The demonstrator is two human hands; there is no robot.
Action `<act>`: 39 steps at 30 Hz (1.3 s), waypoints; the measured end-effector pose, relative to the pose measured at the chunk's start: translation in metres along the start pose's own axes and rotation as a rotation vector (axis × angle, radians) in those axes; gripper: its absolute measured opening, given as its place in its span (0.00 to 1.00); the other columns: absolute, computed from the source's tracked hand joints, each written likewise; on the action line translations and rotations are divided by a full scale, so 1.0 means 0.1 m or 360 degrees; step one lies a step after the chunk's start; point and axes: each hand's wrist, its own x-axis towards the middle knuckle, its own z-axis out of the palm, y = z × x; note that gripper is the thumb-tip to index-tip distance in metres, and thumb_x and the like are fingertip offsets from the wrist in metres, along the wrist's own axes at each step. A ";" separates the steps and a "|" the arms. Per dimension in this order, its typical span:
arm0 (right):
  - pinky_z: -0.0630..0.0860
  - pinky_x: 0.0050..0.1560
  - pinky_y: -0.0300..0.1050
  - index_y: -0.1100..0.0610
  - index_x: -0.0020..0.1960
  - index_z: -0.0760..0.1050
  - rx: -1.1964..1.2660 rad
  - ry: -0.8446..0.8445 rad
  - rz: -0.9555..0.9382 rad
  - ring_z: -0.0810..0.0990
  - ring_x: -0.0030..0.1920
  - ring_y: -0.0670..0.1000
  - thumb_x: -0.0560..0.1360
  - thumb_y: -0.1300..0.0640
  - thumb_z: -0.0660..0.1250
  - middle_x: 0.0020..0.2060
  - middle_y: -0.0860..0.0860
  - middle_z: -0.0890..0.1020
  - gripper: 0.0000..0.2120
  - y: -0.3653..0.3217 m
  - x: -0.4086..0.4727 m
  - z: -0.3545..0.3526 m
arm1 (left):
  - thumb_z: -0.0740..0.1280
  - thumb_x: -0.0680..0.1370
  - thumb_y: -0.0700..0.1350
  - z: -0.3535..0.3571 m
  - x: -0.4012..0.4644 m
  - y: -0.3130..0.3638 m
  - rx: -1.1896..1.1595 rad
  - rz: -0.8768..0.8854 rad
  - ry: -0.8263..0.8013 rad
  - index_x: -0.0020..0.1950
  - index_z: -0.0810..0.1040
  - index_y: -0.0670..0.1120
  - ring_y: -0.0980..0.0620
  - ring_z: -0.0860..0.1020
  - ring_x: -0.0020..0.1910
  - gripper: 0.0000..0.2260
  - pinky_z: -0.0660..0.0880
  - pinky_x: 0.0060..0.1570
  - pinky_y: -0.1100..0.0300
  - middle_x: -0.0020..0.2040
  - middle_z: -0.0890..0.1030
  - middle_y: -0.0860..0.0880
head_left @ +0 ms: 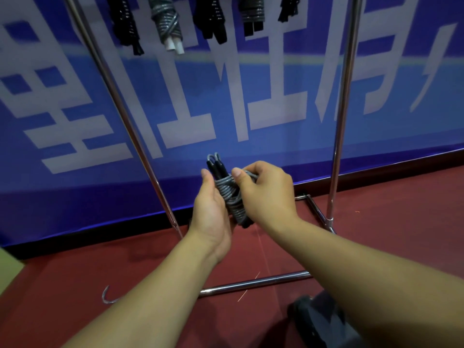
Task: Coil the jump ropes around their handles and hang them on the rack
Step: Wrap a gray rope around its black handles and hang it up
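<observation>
A: Jump rope [232, 197], grey cord, black handles [218, 169] — sat mid-frame, held off the floor in front of the rack [343, 96]. Cord wound in tight turns round both handles, handle tops poking out above the coil.

B: Hands?

A: Left hand [213, 212] cupped the bundle from the left, fingers curled round the lower coil. Right hand [266, 189] pinched a cord strand at the top of the coil, thumb forward. Both grasping the same rope.

B: Rack status?

A: Chrome frame, two uprights, base bars on the red floor [376, 222]. Five bundles hung across the top of frame: black [126, 23], grey with white handles [167, 21], black [211, 18], grey with black handles [252, 13], black [288, 8]. Top bar out of frame, so couldn't tell how attached.

B: Anything else?

A: Loose metal hook [107, 296] on floor, lower left, well apart from hands. Blue banner [251, 96] with pale lettering behind rack. Dark blurry object [324, 320] at bottom right, not identifiable.
</observation>
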 end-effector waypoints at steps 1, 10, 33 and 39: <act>0.77 0.50 0.51 0.53 0.43 0.81 0.0004 -0.0013 -0.0010 0.82 0.46 0.53 0.77 0.44 0.68 0.39 0.48 0.85 0.13 0.00 -0.01 0.01 | 0.43 0.82 0.67 -0.01 0.00 0.00 -0.0001 0.0007 0.0015 0.67 0.78 0.42 0.44 0.80 0.63 0.37 0.73 0.66 0.48 0.61 0.83 0.41; 0.82 0.46 0.52 0.58 0.39 0.82 0.0684 -0.0525 0.0301 0.84 0.36 0.50 0.75 0.53 0.74 0.33 0.51 0.85 0.11 0.06 0.13 -0.08 | 0.51 0.82 0.64 -0.11 0.03 0.11 0.0175 0.0093 0.0150 0.60 0.81 0.38 0.43 0.83 0.53 0.33 0.79 0.51 0.53 0.55 0.84 0.37; 0.76 0.35 0.42 0.56 0.46 0.77 0.1016 -0.1127 0.0599 0.74 0.28 0.48 0.71 0.42 0.71 0.27 0.50 0.75 0.17 0.06 0.17 -0.44 | 0.68 0.73 0.64 -0.18 -0.05 0.08 0.0507 0.0049 0.0253 0.50 0.80 0.42 0.46 0.77 0.30 0.24 0.75 0.37 0.54 0.34 0.81 0.46; 0.77 0.30 0.41 0.59 0.45 0.78 0.0873 -0.1082 0.0539 0.76 0.24 0.52 0.75 0.39 0.66 0.24 0.55 0.76 0.21 0.03 0.14 -0.45 | 0.68 0.72 0.65 -0.20 -0.05 0.07 0.0539 0.0053 0.0245 0.54 0.81 0.39 0.46 0.78 0.31 0.29 0.75 0.38 0.53 0.36 0.81 0.45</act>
